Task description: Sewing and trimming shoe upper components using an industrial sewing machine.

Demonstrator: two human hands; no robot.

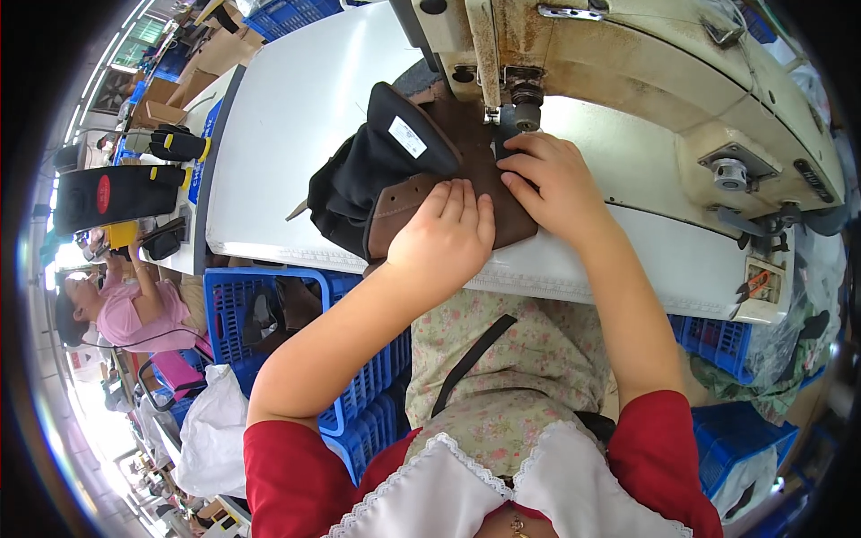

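A brown leather boot upper (514,216) with black lining (353,168) lies on the white sewing table, under the head of a sewing machine (628,67). On its black tongue (401,125) is a white label, and small eyelet holes show along a brown edge. My left hand (446,229) lies flat on the brown leather, fingers together and stretched out; its thumb is hidden. Close to the presser foot (492,115), my right hand (560,188) rests on the leather with fingers bent and spread. My right thumb and fingertips touch the piece just in front of the needle area.
Blue crates (269,314) stand below the table's left front edge, with brown pieces inside one. Another blue crate (740,439) is at the lower right. On the left, a person in a pink shirt (143,314) sits near a black sewing machine (117,199). Orange-handled snips (756,284) lie at the table's right corner.
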